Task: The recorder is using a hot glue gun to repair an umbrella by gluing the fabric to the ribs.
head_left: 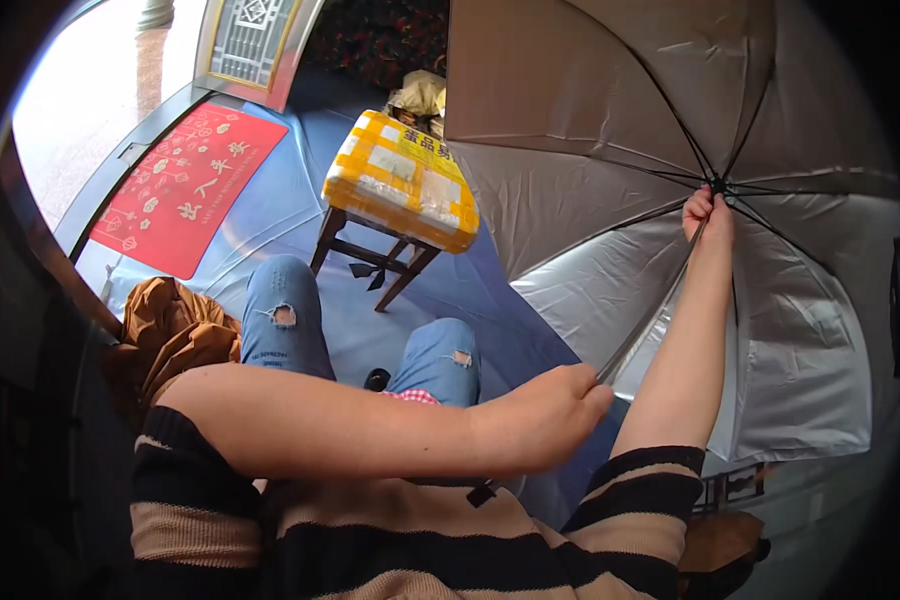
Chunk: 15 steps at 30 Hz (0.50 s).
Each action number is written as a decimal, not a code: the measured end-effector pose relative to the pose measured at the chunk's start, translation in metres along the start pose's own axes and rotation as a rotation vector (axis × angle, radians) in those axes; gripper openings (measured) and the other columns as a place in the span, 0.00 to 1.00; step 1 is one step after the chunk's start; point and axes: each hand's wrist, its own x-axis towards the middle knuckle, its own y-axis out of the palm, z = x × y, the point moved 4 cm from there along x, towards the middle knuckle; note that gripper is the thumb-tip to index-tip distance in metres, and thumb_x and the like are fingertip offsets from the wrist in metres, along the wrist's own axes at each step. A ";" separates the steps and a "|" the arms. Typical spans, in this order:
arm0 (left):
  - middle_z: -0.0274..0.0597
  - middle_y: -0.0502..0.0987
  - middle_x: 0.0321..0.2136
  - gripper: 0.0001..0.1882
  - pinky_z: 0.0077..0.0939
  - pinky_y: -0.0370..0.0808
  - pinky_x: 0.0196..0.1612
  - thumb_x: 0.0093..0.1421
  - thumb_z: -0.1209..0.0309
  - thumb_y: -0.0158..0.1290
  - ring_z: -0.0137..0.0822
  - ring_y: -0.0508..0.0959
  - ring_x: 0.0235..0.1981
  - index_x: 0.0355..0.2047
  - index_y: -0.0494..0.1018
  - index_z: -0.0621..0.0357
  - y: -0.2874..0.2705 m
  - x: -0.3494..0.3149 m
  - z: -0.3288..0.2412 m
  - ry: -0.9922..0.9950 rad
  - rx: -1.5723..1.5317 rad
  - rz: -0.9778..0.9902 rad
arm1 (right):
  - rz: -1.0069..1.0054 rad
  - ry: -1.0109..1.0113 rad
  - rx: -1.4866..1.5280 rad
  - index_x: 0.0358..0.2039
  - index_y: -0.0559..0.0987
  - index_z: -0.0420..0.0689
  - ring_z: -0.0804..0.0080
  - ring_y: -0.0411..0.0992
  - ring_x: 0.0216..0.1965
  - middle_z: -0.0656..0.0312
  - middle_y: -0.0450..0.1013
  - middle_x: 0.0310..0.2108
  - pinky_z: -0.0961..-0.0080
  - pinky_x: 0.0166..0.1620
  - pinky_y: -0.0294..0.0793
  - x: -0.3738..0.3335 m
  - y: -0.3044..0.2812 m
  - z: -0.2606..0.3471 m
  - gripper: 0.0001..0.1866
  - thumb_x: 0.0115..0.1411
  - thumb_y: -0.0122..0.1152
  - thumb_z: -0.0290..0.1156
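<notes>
An umbrella (pixel 560 210) with a silver-grey underside is spread wide on the right, its dark ribs fanning out from the hub. My right hand (pixel 708 218), arm stretched forward, is closed round the umbrella's shaft just beneath the hub, where the ribs meet. Across my body reaches my left arm. My left hand (pixel 545 418) is closed at the near end of the shaft, and its fingers hide whatever handle is there. Between the two hands the thin shaft slants up and to the right.
Ahead stands a dark wooden stool (pixel 400 262) bearing a box (pixel 400 180) wrapped in yellow-and-white checked tape. A red mat (pixel 185 190) lies at the doorway on the left. Brown cloth (pixel 175 330) is bunched beside my left knee (pixel 285 310). The floor (pixel 270 210) is blue.
</notes>
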 end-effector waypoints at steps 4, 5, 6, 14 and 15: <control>0.43 0.69 0.23 0.23 0.25 0.71 0.26 0.64 0.53 0.43 0.33 0.73 0.23 0.31 0.64 0.66 -0.022 0.006 -0.062 0.099 0.054 0.086 | -0.089 -0.170 -0.254 0.28 0.66 0.38 0.75 0.61 0.19 0.62 0.64 0.20 0.80 0.21 0.63 -0.022 0.082 -0.060 0.10 0.65 0.44 0.30; 0.47 0.71 0.26 0.24 0.26 0.72 0.31 0.63 0.52 0.43 0.35 0.74 0.28 0.34 0.66 0.66 -0.027 -0.002 -0.086 0.187 0.089 0.144 | 0.016 -0.123 -0.242 0.28 0.67 0.38 0.73 0.62 0.20 0.61 0.64 0.21 0.79 0.22 0.65 -0.020 0.097 -0.069 0.07 0.62 0.46 0.27; 0.52 0.72 0.30 0.25 0.26 0.73 0.36 0.63 0.51 0.43 0.38 0.75 0.33 0.36 0.67 0.67 -0.033 -0.008 -0.105 0.275 0.127 0.211 | 0.117 -0.083 -0.231 0.28 0.67 0.38 0.71 0.64 0.21 0.60 0.65 0.21 0.78 0.24 0.66 -0.020 0.111 -0.075 0.05 0.60 0.48 0.24; 0.60 0.62 0.52 0.36 0.44 0.62 0.54 0.51 0.62 0.58 0.55 0.62 0.54 0.57 0.55 0.63 -0.295 -0.180 -0.020 0.280 1.602 -1.668 | 0.268 0.289 0.009 0.30 0.76 0.38 0.68 0.68 0.27 0.59 0.69 0.24 0.78 0.25 0.65 -0.024 0.147 -0.183 0.06 0.53 0.55 0.27; 0.61 0.66 0.49 0.32 0.45 0.65 0.51 0.53 0.63 0.56 0.56 0.67 0.50 0.55 0.58 0.60 -0.315 -0.199 0.009 0.223 1.555 -1.638 | 0.283 0.284 -0.017 0.31 0.76 0.37 0.66 0.68 0.29 0.57 0.70 0.25 0.76 0.26 0.65 -0.012 0.147 -0.205 0.09 0.55 0.55 0.30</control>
